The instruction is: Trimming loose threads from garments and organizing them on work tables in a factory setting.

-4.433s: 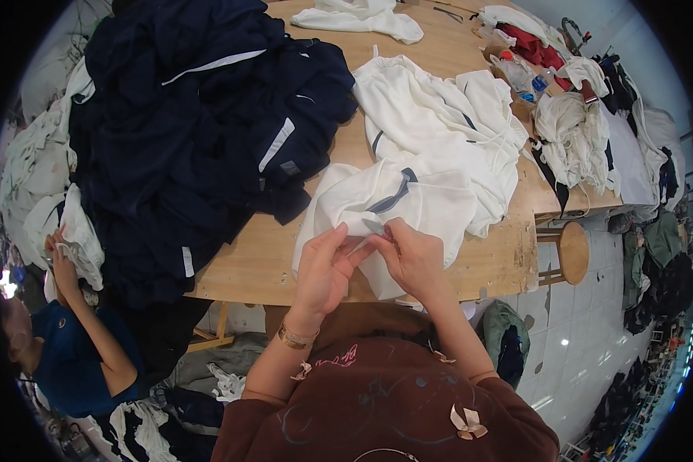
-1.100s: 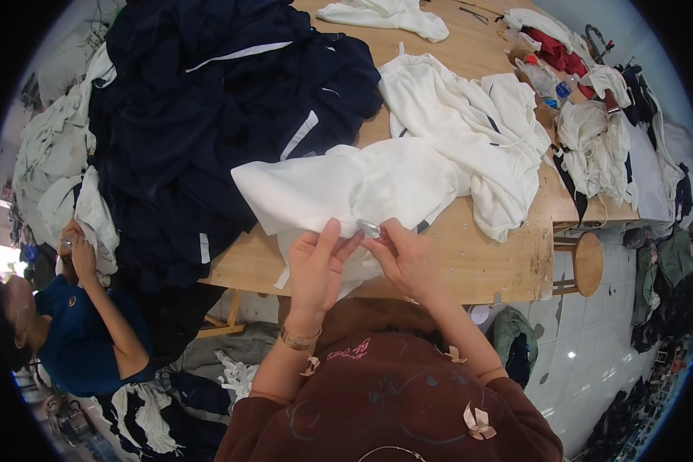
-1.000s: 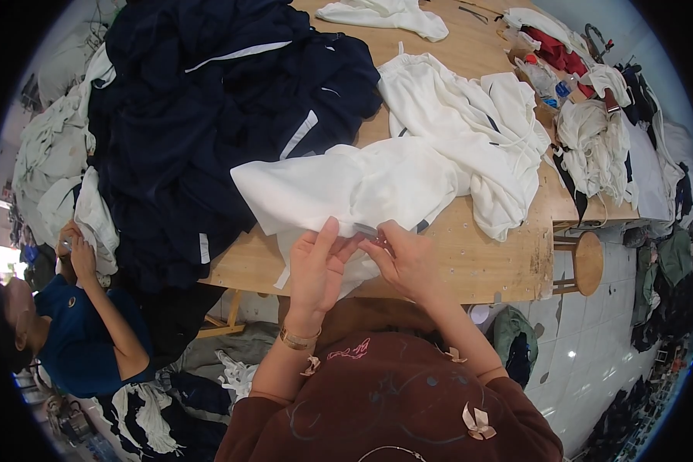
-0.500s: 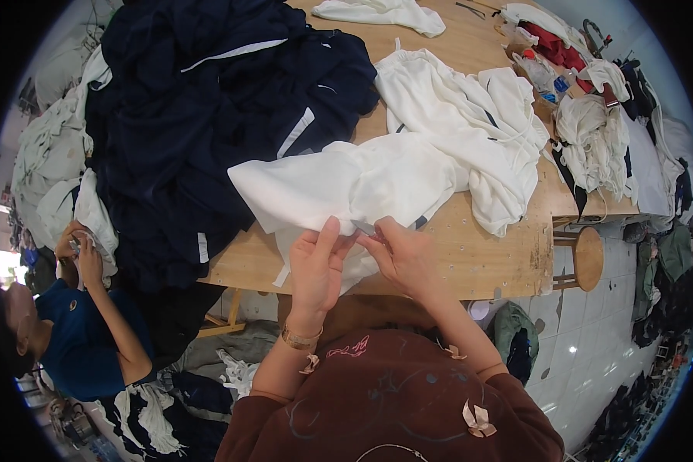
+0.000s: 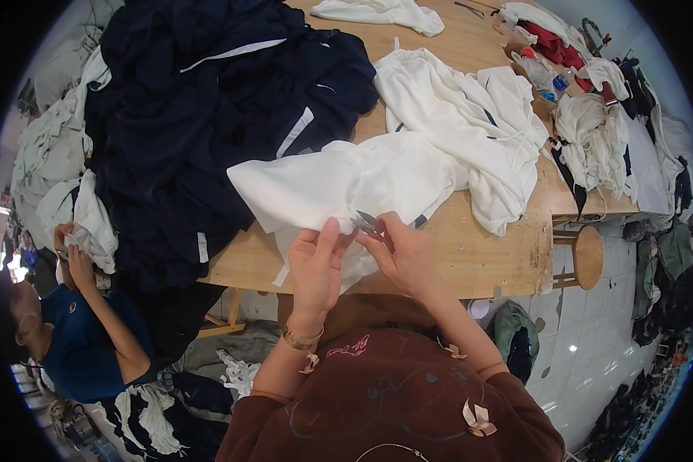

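Note:
A white garment (image 5: 396, 171) lies spread over the near part of the wooden table (image 5: 485, 266), and its lower edge hangs over the front. My left hand (image 5: 316, 266) pinches that edge between thumb and fingers. In my right hand (image 5: 402, 256) is a small pair of thread snips (image 5: 367, 220), the blades pointing up and left beside the pinched cloth. Whether the blades touch the fabric I cannot tell. My right fingers cover most of the snips' grip.
A big heap of navy garments (image 5: 208, 115) with white strips fills the table's left side. Another white garment (image 5: 470, 100) lies beyond mine. At the left, a co-worker (image 5: 92, 339) handles pale cloth. A wooden stool (image 5: 589, 258) stands right, below piled clothes and a box.
The snips' blades have turned and show more clearly, slightly apart. Both my hands stay almost where they were. The co-worker's hands have shifted a little on the pale cloth.

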A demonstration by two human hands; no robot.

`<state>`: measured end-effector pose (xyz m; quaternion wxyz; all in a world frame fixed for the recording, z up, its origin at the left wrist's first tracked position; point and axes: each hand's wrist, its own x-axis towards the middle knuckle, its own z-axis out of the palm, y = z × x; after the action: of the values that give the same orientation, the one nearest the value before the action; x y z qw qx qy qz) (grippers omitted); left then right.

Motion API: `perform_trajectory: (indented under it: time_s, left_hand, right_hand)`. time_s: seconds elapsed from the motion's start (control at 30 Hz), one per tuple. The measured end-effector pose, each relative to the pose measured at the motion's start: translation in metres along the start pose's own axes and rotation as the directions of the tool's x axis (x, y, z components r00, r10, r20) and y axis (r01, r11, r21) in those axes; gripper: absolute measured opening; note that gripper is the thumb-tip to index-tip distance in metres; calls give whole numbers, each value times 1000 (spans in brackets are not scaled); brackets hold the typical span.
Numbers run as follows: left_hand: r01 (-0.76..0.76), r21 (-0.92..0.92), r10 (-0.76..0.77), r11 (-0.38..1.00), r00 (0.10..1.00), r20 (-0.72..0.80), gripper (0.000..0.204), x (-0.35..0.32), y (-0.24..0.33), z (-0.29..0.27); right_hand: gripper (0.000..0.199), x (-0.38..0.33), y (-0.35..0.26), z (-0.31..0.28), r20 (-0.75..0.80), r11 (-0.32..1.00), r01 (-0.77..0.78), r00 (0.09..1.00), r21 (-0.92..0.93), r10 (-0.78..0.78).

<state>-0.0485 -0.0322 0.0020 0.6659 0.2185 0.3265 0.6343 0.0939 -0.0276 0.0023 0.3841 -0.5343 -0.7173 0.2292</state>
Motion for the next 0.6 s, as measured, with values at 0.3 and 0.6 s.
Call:
perform_trajectory:
  time_s: [0.3, 0.6]
  left_hand:
    - [-18, 42, 18, 999, 1000, -7, 23, 0, -3, -2]
    - [-24, 58, 24, 998, 1000, 0, 23, -1, -2, 1]
  right_hand:
    - [26, 0, -1, 0, 1, 1000, 10, 1000, -16, -10]
    - [30, 0, 3, -2, 3, 999, -30, 1000, 24, 30]
